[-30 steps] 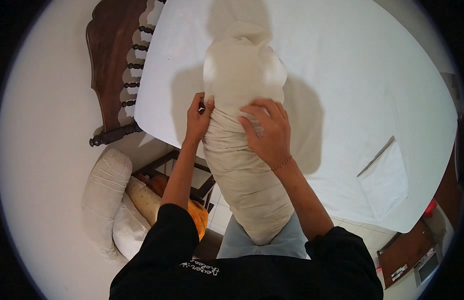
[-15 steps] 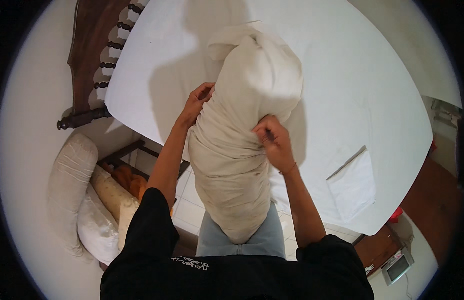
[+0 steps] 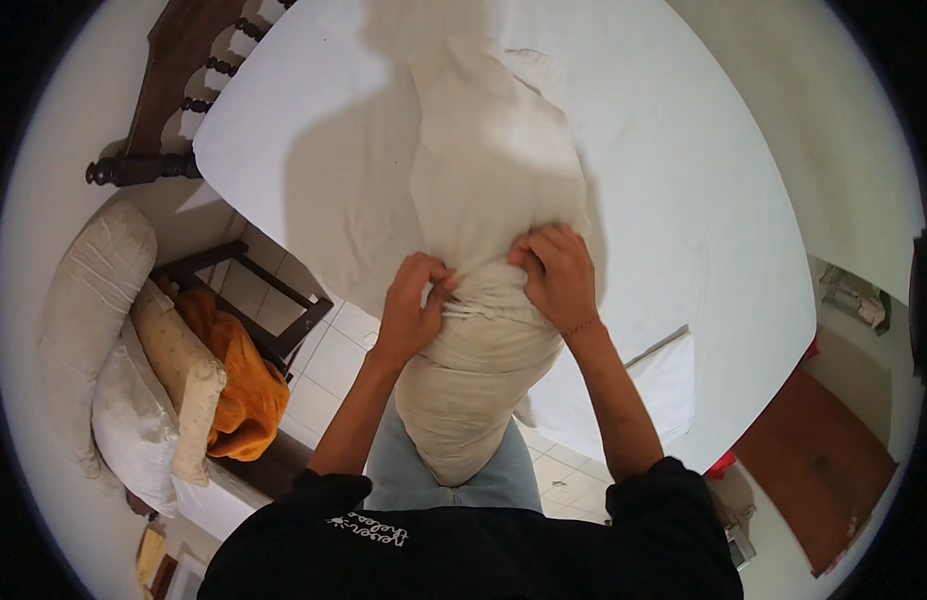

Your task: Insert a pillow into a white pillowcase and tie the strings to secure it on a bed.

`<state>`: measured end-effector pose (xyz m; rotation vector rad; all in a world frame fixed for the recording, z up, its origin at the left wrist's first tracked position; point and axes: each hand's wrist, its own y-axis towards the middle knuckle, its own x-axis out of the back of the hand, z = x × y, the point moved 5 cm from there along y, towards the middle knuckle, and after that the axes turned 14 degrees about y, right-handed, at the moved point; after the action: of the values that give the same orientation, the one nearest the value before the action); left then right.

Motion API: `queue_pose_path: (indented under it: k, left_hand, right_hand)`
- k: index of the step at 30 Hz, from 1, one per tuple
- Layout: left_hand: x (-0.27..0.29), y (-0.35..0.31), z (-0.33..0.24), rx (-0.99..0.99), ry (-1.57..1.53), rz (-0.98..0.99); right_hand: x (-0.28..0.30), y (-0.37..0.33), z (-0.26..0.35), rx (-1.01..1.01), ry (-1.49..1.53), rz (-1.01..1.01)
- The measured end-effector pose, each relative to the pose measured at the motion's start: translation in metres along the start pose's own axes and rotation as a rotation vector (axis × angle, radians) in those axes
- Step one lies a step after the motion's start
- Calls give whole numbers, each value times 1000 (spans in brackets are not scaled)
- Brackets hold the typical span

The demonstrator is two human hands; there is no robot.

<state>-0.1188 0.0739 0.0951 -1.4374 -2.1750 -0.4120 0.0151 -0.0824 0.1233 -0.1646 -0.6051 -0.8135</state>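
Note:
A long, stuffed pillow in a cream pillowcase (image 3: 478, 370) stretches from my lap onto the bed. Its near end tapers against my jeans, and the far part of the case (image 3: 493, 150) lies flatter and smoother. Around the middle the cloth is bunched into tight folds. My left hand (image 3: 415, 305) pinches these folds at their left side, thumb and fingers closed. On the opposite side, my right hand (image 3: 558, 280) grips the cloth with curled fingers. What lies inside the case is hidden.
The bed has a white sheet (image 3: 673, 200), with a folded white cloth (image 3: 668, 385) near its right edge. A dark wooden headboard (image 3: 168, 90) stands at the left. Several pillows (image 3: 133, 410) and an orange cloth (image 3: 238, 370) are piled left of me, by a dark wooden frame (image 3: 303, 325).
Both hands have shifted, the left moving nearer and inward, and now grip bunched cloth from both sides. The far part of the pillowcase has flattened out. My view has turned slightly.

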Motion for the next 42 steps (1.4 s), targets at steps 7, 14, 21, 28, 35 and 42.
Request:
queue_pose_path:
  k: [7, 14, 21, 28, 35, 42]
  left_hand:
    - [-31, 7, -18, -28, -30, 2]
    - [-53, 13, 17, 80, -635, 253]
    - [-83, 76, 62, 186, -794, -75]
    - [-114, 27, 54, 0, -394, 123]
    - [-119, -22, 66, -40, -207, 660]
    - [-117, -3, 49, 248, -613, 507]
  right_hand:
    - [28, 12, 42, -1, -63, -44]
    - [8, 14, 1, 162, -286, 61]
    - [28, 2, -16, -77, 143, 252]
    - [40, 46, 51, 188, -208, 30]
    - [3, -1, 19, 97, -284, 323]
    - [67, 18, -5, -198, 483, 121]
